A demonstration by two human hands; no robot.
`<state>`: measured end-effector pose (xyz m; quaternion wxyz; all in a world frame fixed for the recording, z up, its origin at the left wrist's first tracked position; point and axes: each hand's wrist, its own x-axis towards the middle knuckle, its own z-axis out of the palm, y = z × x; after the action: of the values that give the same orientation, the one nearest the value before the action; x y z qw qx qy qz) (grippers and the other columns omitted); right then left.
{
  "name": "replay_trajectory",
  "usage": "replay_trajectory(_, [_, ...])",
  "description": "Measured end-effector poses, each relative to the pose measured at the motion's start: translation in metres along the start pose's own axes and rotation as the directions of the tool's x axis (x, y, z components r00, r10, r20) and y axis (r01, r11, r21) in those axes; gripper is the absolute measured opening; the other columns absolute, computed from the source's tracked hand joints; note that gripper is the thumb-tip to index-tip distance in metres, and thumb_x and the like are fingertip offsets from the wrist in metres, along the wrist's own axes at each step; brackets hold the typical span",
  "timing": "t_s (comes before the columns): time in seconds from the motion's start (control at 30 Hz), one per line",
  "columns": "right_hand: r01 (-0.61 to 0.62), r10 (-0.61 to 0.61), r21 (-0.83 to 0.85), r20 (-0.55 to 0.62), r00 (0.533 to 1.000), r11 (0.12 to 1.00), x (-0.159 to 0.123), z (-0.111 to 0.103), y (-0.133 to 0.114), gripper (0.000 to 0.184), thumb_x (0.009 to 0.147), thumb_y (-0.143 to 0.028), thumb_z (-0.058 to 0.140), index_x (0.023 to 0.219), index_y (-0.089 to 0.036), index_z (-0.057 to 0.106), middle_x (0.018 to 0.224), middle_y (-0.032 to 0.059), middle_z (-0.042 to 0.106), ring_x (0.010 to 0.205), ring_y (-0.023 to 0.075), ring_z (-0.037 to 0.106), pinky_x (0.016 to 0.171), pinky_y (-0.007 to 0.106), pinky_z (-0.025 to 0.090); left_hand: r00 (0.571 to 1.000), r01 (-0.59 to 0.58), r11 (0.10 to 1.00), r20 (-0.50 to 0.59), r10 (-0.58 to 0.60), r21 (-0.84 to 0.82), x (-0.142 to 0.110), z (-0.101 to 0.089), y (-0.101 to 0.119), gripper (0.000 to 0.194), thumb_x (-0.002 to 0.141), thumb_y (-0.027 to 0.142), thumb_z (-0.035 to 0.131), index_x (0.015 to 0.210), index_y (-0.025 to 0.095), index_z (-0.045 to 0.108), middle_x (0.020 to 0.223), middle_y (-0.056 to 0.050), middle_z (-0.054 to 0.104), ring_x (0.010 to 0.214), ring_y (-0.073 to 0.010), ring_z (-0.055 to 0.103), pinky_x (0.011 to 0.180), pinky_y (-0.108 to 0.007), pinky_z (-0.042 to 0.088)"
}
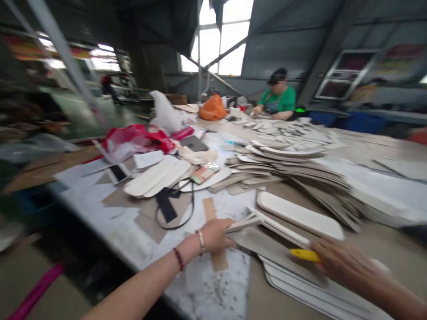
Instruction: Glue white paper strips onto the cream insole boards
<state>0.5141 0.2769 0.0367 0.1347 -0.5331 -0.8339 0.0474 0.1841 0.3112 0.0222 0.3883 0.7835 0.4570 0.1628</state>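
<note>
My left hand (216, 234) is closed on the end of a thin white insole piece (245, 223) at the near side of the table. It wears a bracelet and a red wrist band. My right hand (343, 262) grips a yellow tool (305, 255) whose tip rests on a grey-brown sheet (267, 249). Under the sheet lies a stack of white insole-shaped pieces (300, 284). One more white insole (298, 214) lies just behind them.
Fanned piles of beige insoles (287, 169) cover the table's middle and right. White insoles (156, 178), a phone (204, 173), a black strap (167, 206), red bags (140, 138) and an orange bag (212, 109) lie further back. A person in green (278, 100) sits at the far end.
</note>
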Motion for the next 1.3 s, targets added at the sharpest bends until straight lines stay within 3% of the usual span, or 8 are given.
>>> replay_trajectory(0.13, [0.107, -0.007, -0.346, 0.280, 0.960, 0.932, -0.018, -0.014, 0.003, 0.012, 0.080, -0.018, 0.057, 0.088, -0.015, 0.065, 0.081, 0.0092, 0.067, 0.073, 0.0225, 0.062, 0.062, 0.029, 0.043, 0.996, -0.091, 0.990, 0.035, 0.088, 0.103, 0.014, 0.007, -0.020, 0.029, 0.072, 0.013, 0.055, 0.098, 0.022, 0.064, 0.099, -0.005, 0.069, 0.095, -0.0232, 0.062, 0.084, -0.030, 0.044])
replay_trajectory(0.23, [0.086, 0.036, -0.383, 0.302, 0.952, 0.920, -0.006, -0.014, 0.002, 0.011, 0.082, -0.020, 0.060, 0.090, -0.014, 0.064, 0.085, 0.0085, 0.067, 0.077, 0.0215, 0.063, 0.065, 0.027, 0.043, 0.995, -0.093, 0.977, 0.043, 0.087, 0.191, 0.014, 0.008, -0.021, 0.030, 0.074, 0.011, 0.049, 0.098, 0.022, 0.064, 0.102, -0.005, 0.069, 0.098, -0.0222, 0.062, 0.089, -0.032, 0.045])
replay_trajectory(0.5, [0.037, 0.097, -0.395, 0.314, 0.944, 0.918, 0.001, -0.018, 0.001, 0.011, 0.081, -0.019, 0.065, 0.090, -0.014, 0.064, 0.087, 0.0081, 0.067, 0.078, 0.0224, 0.063, 0.060, 0.027, 0.041, 1.000, -0.009, 0.924, 0.007, 0.006, 0.383, 0.022, 0.015, -0.013, 0.060, 0.076, 0.009, 0.054, 0.134, 0.018, 0.043, 0.128, -0.013, 0.057, 0.113, -0.0252, 0.056, 0.099, -0.037, 0.041])
replay_trajectory(0.73, [0.033, 0.101, -0.391, 0.319, 0.942, 0.920, 0.003, -0.022, -0.003, 0.008, 0.086, -0.016, 0.057, 0.088, -0.015, 0.065, 0.087, 0.0068, 0.068, 0.080, 0.0199, 0.061, 0.062, 0.026, 0.038, 0.991, -0.129, 0.875, 0.025, 0.133, 0.467, 0.041, 0.012, 0.002, 0.034, 0.075, 0.004, 0.041, 0.096, 0.015, 0.065, 0.091, -0.013, 0.067, 0.089, -0.0295, 0.062, 0.081, -0.040, 0.047])
replay_trajectory(0.97, [-0.009, 0.150, -0.472, 0.262, 0.953, 0.881, -0.021, -0.062, 0.002, 0.012, 0.088, -0.011, 0.052, 0.087, -0.012, 0.065, 0.082, 0.0090, 0.066, 0.077, 0.0205, 0.057, 0.059, 0.028, 0.033, 0.982, -0.188, 0.939, 0.043, 0.183, 0.289, 0.052, -0.019, 0.047, 0.013, 0.068, 0.027, 0.048, 0.062, 0.021, 0.057, 0.064, -0.003, 0.063, 0.064, -0.0218, 0.059, 0.062, -0.028, 0.044])
replay_trajectory(1.07, [-0.043, 0.180, -0.507, 0.224, 0.958, 0.861, -0.045, -0.079, 0.005, 0.012, 0.088, -0.011, 0.053, 0.086, -0.011, 0.064, 0.080, 0.0086, 0.065, 0.074, 0.0199, 0.055, 0.058, 0.028, 0.031, 0.993, 0.017, 1.000, 0.121, -0.015, -0.019, 0.053, -0.018, 0.068, 0.025, 0.058, 0.044, 0.060, 0.062, 0.019, 0.059, 0.060, -0.002, 0.061, 0.058, -0.0190, 0.054, 0.054, -0.025, 0.040])
replay_trajectory(1.13, [-0.072, 0.198, -0.527, 0.188, 0.962, 0.847, -0.063, -0.087, 0.007, 0.011, 0.087, -0.010, 0.054, 0.085, -0.011, 0.064, 0.078, 0.0084, 0.065, 0.072, 0.0192, 0.054, 0.056, 0.028, 0.029, 0.963, 0.195, 0.957, 0.226, -0.146, -0.214, 0.052, -0.012, 0.074, 0.035, 0.052, 0.050, 0.068, 0.062, 0.018, 0.057, 0.054, 0.002, 0.054, 0.052, -0.0128, 0.045, 0.048, -0.021, 0.033])
replay_trajectory(1.3, [-0.144, 0.229, -0.556, 0.085, 0.970, 0.819, -0.101, -0.097, 0.007, 0.009, 0.084, -0.009, 0.056, 0.080, -0.011, 0.064, 0.075, 0.0087, 0.065, 0.068, 0.0196, 0.053, 0.052, 0.028, 0.027, 0.916, 0.322, 0.870, 0.356, -0.186, -0.374, 0.046, 0.009, 0.054, 0.043, 0.067, 0.056, 0.064, 0.059, 0.017, 0.047, 0.045, 0.008, 0.038, 0.046, -0.0061, 0.034, 0.048, -0.016, 0.023])
